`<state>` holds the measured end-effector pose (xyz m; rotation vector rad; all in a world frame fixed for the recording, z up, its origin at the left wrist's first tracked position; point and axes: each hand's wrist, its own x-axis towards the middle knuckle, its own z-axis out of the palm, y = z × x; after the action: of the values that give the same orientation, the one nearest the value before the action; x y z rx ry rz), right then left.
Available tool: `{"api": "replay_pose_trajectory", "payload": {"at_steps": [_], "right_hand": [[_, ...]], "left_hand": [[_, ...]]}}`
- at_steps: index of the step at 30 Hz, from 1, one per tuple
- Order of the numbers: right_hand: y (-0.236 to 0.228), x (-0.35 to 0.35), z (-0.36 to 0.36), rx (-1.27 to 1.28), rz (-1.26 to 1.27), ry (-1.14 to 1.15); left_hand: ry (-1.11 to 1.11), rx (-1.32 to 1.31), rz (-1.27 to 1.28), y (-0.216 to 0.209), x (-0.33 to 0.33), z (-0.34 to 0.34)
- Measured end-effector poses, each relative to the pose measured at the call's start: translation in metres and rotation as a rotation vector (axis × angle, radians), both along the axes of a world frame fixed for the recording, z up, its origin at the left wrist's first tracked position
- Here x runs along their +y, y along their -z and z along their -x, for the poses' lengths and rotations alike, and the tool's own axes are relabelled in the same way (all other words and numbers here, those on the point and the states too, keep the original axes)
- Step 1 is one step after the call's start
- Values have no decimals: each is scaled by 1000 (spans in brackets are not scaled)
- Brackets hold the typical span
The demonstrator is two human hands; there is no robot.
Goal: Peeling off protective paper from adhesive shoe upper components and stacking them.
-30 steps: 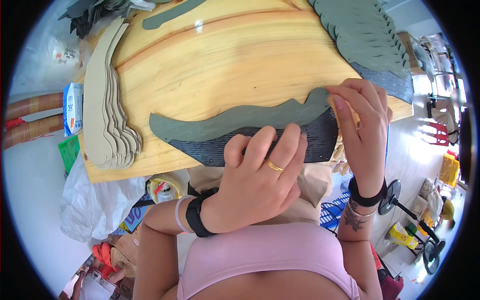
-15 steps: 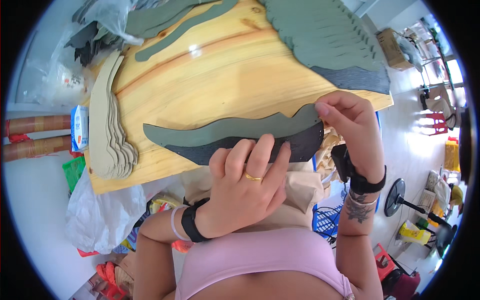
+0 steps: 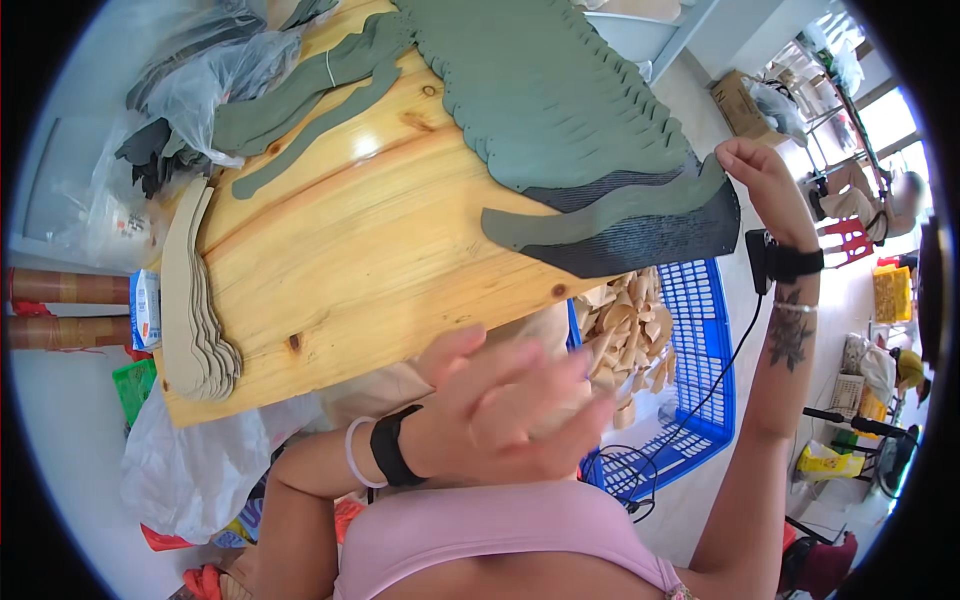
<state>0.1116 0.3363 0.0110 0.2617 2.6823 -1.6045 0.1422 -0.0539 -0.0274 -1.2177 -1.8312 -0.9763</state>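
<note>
My right hand [image 3: 762, 180] pinches the upper right corner of a two-layer cut piece, a wavy grey-green strip [image 3: 620, 208] over a black ribbed panel [image 3: 640, 245]. This piece spreads over the table's right edge, at the near end of a large fanned stack of similar grey-green and black pieces [image 3: 570, 110]. Above my lap, in front of the table, my left hand [image 3: 505, 415] is blurred by motion. Its fingers look stretched apart, with nothing in them.
The wooden table [image 3: 380, 270] carries a pile of beige cut pieces [image 3: 195, 330] at left and a loose green strip [image 3: 320, 130] farther back. Plastic bags [image 3: 225, 105] crowd the far left. Below the right edge, a blue basket [image 3: 715, 350] stands beside beige scraps [image 3: 630, 325].
My right hand has carried the two-layer piece right and away from me, to the big stack. My left hand has come off the piece and back toward my body. The view has shifted.
</note>
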Motion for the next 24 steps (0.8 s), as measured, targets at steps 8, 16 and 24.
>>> {"api": "replay_pose_trajectory", "payload": {"at_steps": [8,16,24], "right_hand": [[42,52,30,-53,119,-32],[56,37,40,23,39,-3],[51,19,34,292,-499,125]], "left_hand": [[103,-265,230,-8,14,27],[-115,-432,386,14,48,37],[-175,-435,408,27,62,47]]}}
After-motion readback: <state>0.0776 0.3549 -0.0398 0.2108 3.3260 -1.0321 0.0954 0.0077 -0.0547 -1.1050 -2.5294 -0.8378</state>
